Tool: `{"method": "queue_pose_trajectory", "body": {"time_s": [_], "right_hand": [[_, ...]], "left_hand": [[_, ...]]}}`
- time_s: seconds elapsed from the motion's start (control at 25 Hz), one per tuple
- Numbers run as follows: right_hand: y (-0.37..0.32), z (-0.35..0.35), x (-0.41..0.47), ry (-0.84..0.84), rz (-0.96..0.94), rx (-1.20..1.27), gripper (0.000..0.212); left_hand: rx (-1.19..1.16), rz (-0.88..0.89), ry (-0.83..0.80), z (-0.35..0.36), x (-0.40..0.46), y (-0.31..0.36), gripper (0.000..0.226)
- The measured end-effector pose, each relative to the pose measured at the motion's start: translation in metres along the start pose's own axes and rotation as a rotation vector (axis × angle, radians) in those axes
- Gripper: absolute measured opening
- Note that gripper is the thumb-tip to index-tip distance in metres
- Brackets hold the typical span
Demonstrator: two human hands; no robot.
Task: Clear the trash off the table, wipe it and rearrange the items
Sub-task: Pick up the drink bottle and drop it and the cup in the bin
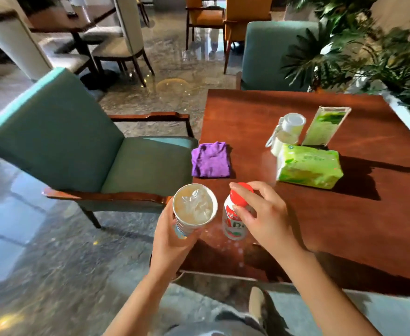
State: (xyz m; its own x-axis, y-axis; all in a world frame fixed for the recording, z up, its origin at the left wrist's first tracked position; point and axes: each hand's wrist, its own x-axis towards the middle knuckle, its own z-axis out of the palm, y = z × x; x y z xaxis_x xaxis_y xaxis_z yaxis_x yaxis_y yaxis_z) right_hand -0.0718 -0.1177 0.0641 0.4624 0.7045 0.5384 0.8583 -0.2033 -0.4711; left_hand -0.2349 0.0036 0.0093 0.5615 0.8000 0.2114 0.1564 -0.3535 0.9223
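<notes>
My left hand (pixel 169 241) holds a white paper cup (pixel 194 207) upright at the near left corner of the dark wooden table (pixel 332 221); crumpled clear plastic lies inside the cup. My right hand (pixel 264 214) grips the top of a small white bottle with a red cap (pixel 234 223), which stands on the table beside the cup. A folded purple cloth (pixel 210 160) lies near the table's left edge. A green tissue pack (pixel 308 167) lies further right.
Behind the tissue pack stand a clear jar with a white lid (pixel 288 132) and an upright green sign holder (pixel 325 126). A teal armchair (pixel 78 146) sits left of the table, another (pixel 271 54) at its far side. Plants (pixel 368 49) line the right.
</notes>
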Motion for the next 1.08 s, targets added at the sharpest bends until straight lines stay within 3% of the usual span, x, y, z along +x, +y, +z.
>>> {"method": "queue_pose_trajectory", "body": {"time_s": [0.24, 0.72, 0.96, 1.08], "right_hand": [[-0.073, 0.054, -0.010, -0.024, 0.043, 0.063, 0.052], [-0.116, 0.159, 0.014, -0.189, 0.062, 0.156, 0.049], [-0.125, 0.239, -0.005, -0.127, 0.270, 0.076, 0.039], [-0.125, 0.293, -0.034, -0.066, 0.419, 0.003, 0.042]], "left_hand": [[0.091, -0.080, 0.045, -0.084, -0.022, -0.034, 0.077], [0.168, -0.294, 0.073, -0.143, 0.009, -0.106, 0.074], [0.144, -0.362, -0.101, -0.172, 0.042, -0.178, 0.072], [0.137, -0.315, -0.243, -0.176, 0.063, -0.232, 0.072]]}}
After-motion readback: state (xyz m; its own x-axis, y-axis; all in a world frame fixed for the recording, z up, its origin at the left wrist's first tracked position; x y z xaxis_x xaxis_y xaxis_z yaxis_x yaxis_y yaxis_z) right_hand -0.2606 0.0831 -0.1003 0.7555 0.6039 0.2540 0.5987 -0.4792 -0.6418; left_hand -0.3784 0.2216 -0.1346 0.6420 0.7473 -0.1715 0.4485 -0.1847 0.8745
